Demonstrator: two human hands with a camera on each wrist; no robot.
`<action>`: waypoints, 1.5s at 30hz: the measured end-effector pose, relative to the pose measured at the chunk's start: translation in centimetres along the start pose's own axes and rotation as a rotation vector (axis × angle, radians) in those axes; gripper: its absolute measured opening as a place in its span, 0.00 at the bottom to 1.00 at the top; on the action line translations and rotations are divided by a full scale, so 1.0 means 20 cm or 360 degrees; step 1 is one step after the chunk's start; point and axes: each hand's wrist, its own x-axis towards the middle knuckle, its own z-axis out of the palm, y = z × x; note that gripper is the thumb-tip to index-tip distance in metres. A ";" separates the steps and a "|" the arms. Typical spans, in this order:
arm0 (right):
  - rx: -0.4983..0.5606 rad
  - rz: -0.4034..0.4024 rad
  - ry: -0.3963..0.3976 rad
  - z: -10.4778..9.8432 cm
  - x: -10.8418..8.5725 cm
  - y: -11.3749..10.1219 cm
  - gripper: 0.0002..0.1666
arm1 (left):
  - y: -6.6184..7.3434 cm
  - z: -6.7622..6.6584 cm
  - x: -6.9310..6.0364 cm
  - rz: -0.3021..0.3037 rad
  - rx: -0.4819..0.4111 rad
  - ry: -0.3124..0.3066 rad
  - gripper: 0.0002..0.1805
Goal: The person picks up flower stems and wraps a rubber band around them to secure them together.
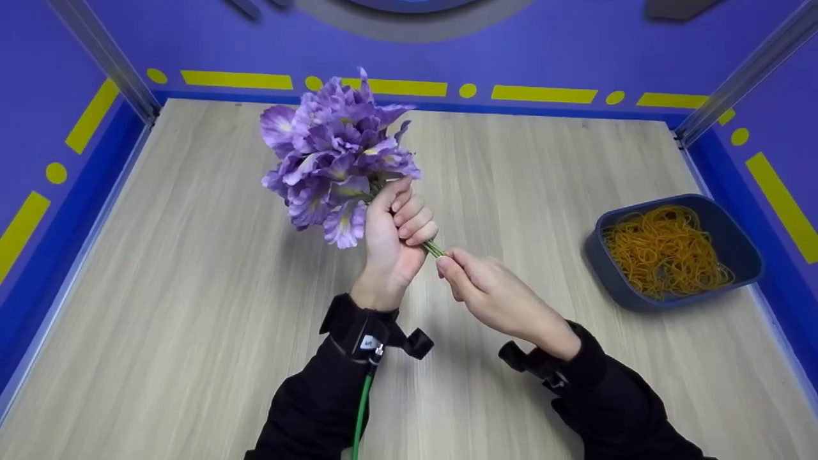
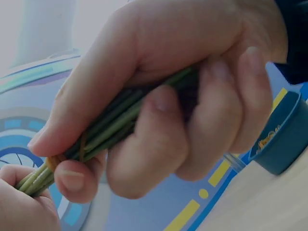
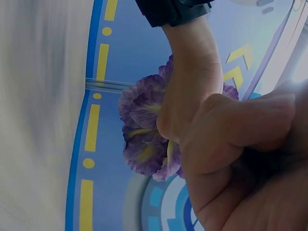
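A bunch of purple irises [image 1: 342, 153] with yellow throats leans up and left in the head view. My left hand [image 1: 393, 239] grips its green stems just below the blooms, palm side showing. At the lower end, my right hand [image 1: 492, 287] curls round the stems [image 1: 434, 248], a short length of which shows between both hands. The left wrist view shows a tan rubber band [image 2: 57, 161] round the stems at the right hand's thumb and forefinger. Purple petals [image 3: 147, 120] appear behind the left wrist in the right wrist view. The lower stem ends are hidden.
A dark grey-blue bin [image 1: 610, 275] stands at the table's right side, holding a tangled heap of amber rubber bands [image 1: 668, 249]. Blue panels with yellow markings border the wood-grain table [image 1: 192, 287] at the back and sides. A green cable [image 1: 362, 409] runs along the left sleeve.
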 end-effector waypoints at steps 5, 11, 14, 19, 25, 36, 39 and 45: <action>0.0002 0.0021 -0.0110 0.01 0.03 0.04 0.21 | 0.02 -0.04 0.04 -0.0051 0.0187 0.0045 0.25; 0.0034 -0.0028 -0.0202 0.03 0.06 0.12 0.21 | 0.02 -0.07 0.09 -0.0240 0.0714 0.0020 0.21; 0.0050 -0.0067 -0.0166 0.04 0.07 0.16 0.19 | 0.02 -0.08 0.12 -0.0348 0.1063 0.0025 0.19; 0.0151 -0.0030 -0.0029 0.04 0.08 0.23 0.17 | 0.02 -0.09 0.17 -0.0389 0.1553 -0.0005 0.12; 0.0211 0.0116 0.0083 0.05 0.10 0.32 0.19 | 0.01 -0.13 0.20 -0.0221 0.2218 -0.0093 0.15; -0.0092 0.0252 -0.0197 0.09 0.18 0.46 0.20 | -0.04 -0.28 0.35 -0.0049 0.2984 -0.0103 0.14; -0.0132 0.0321 -0.0255 0.08 0.18 0.48 0.20 | -0.07 -0.29 0.37 -0.0029 0.3054 -0.0107 0.15; -0.0247 0.0448 -0.0310 0.05 0.17 0.52 0.20 | -0.16 -0.28 0.41 -0.0006 0.3196 -0.0141 0.13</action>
